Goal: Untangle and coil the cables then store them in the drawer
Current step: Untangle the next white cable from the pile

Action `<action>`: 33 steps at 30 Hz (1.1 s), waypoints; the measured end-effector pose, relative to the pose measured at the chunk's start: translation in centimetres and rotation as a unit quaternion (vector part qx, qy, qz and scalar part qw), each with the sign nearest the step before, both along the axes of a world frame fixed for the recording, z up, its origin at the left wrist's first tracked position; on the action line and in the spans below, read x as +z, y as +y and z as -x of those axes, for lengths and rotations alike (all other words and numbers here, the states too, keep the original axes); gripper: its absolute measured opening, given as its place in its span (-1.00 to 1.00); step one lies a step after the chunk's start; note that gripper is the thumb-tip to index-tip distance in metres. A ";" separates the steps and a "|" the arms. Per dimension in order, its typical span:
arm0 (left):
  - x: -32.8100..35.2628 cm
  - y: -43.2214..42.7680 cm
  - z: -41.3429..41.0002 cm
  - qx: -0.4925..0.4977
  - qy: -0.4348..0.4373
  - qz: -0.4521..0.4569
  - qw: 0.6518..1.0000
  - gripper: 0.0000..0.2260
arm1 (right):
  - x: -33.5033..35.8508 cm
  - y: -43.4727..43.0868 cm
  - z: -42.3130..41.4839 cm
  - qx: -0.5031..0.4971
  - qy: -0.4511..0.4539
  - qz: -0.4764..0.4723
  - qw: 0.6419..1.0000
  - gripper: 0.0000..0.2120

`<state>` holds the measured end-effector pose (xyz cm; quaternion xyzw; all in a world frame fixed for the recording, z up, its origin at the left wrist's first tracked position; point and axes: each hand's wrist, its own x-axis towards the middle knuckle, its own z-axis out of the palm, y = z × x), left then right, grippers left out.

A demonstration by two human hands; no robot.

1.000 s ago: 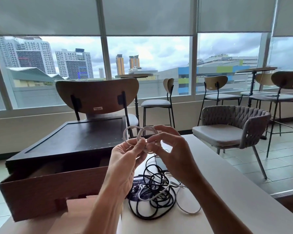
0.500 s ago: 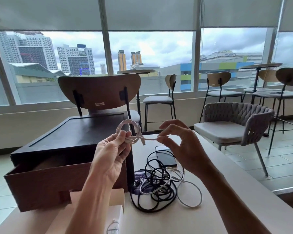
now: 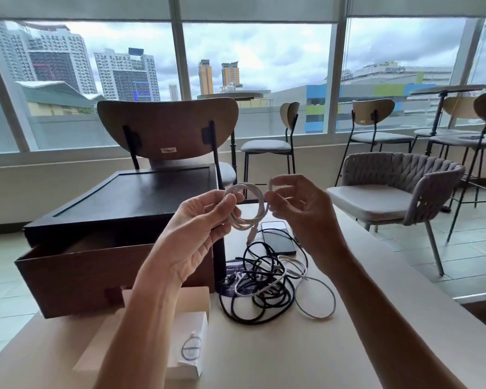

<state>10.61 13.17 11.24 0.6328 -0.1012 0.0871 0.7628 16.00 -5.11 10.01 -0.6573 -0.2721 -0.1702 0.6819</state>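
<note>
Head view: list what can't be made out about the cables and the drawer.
All in the head view:
- Drawer inside: hidden by its own front wall.
- Tangled pile: strands overlap, so cable count unclear.
- Dark card under it: print blurred, covered by cables.
- White coil, pinched by left hand and right hand: plug type too small.

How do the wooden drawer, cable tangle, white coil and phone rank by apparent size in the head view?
1. wooden drawer
2. cable tangle
3. white coil and phone look alike; the coil is held nearer the camera, so I leave them unranked.
</note>
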 end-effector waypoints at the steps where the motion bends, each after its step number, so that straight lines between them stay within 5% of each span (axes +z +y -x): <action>1: 0.0 0.0 -0.1 0.005 -0.004 -0.002 1.000 -0.75 | -0.1 0.1 -0.1 0.011 0.006 0.008 1.000 -0.81; 9: 0.4 0.0 0.2 0.064 -0.063 -0.069 0.994 -0.74 | -0.1 1.2 0.8 0.154 0.042 0.012 0.987 -0.51; 15: 0.5 1.7 0.9 0.088 -0.053 -0.252 0.962 -0.63 | 0.1 0.6 0.5 0.123 0.013 0.075 0.989 -0.64; 22: -3.0 8.9 4.0 0.070 0.142 -0.532 0.832 -0.80 | -1.5 1.1 0.6 0.174 -0.003 0.287 0.942 -0.75; 24: -5.2 11.1 5.5 0.105 0.214 -0.573 0.784 -0.72 | -1.7 1.6 0.9 0.184 -0.019 0.326 0.927 -0.73; 29: -7.7 12.2 9.5 0.123 0.298 -0.605 0.728 -0.38 | -1.9 2.6 1.8 0.176 -0.047 0.372 0.910 -0.66; 33: -8.9 12.8 10.8 0.121 0.279 -0.542 0.784 -0.48 | -2.0 2.7 2.2 0.160 -0.032 0.346 0.924 -0.65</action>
